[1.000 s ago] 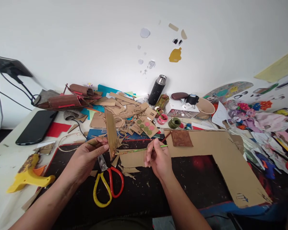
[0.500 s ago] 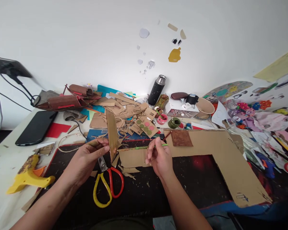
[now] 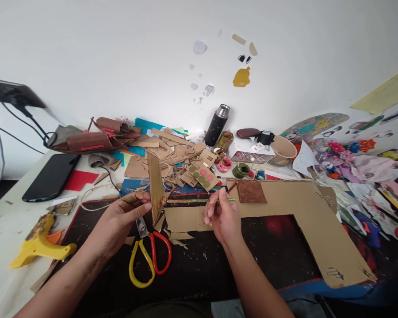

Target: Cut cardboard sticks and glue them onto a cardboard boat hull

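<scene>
A narrow brown-painted cardboard piece (image 3: 156,187) stands upright in the fingers of my left hand (image 3: 129,212), pinched near its lower left edge. My right hand (image 3: 223,216) is closed on a thin paintbrush (image 3: 189,201) with a green handle. The brush lies nearly level, its tip pointing left at the right side of the piece; whether it touches cannot be made out. Scissors (image 3: 150,258) with one yellow and one red handle lie below the piece on the dark mat. A brown-painted cardboard square (image 3: 251,191) rests right of my right hand.
Cardboard scraps (image 3: 172,150) pile up behind my hands. Small paint jars (image 3: 241,170) and a black thermos (image 3: 216,126) stand at the back. A yellow glue gun (image 3: 43,245) and a phone (image 3: 51,177) lie left. A large cut cardboard sheet (image 3: 318,212) covers the right side.
The brush and my right hand have shifted slightly right, and the brush tip has moved up along the piece's right side. My left hand and the cardboard piece stay almost still.
</scene>
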`<move>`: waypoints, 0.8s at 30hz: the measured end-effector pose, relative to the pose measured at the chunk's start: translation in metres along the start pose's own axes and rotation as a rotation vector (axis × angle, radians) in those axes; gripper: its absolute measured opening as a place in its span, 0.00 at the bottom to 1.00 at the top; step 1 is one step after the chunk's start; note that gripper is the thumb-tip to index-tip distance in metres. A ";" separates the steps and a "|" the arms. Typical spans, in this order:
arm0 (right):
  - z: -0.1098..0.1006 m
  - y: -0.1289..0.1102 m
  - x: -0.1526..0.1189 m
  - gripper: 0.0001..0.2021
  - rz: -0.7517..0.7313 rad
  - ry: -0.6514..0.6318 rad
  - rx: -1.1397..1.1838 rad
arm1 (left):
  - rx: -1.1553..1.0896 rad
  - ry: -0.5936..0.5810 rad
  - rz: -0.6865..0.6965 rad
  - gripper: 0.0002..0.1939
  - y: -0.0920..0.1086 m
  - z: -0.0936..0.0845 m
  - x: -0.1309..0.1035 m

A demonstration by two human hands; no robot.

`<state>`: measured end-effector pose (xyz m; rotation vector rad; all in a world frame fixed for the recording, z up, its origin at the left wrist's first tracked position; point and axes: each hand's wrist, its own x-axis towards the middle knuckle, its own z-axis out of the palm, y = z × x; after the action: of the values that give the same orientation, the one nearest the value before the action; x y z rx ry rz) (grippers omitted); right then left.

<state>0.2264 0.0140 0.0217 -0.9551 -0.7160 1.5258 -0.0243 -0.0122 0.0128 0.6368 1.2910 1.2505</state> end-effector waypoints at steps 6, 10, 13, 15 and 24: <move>-0.001 0.003 -0.001 0.29 0.028 -0.032 -0.040 | 0.005 -0.004 -0.016 0.21 0.001 0.002 -0.002; -0.002 0.000 0.000 0.29 -0.018 0.010 -0.010 | 0.021 -0.015 -0.001 0.19 0.001 0.000 -0.003; -0.002 0.001 0.000 0.29 -0.007 -0.020 -0.015 | 0.048 -0.043 0.010 0.18 -0.001 -0.002 -0.003; -0.003 0.003 -0.001 0.29 0.023 -0.039 -0.025 | 0.068 -0.069 0.018 0.17 -0.002 -0.002 -0.003; -0.007 0.001 0.004 0.29 0.003 0.035 0.045 | 0.190 -0.155 0.058 0.16 0.007 -0.002 -0.010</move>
<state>0.2321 0.0175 0.0171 -0.9468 -0.6529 1.5183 -0.0264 -0.0196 0.0225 0.8948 1.2773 1.1096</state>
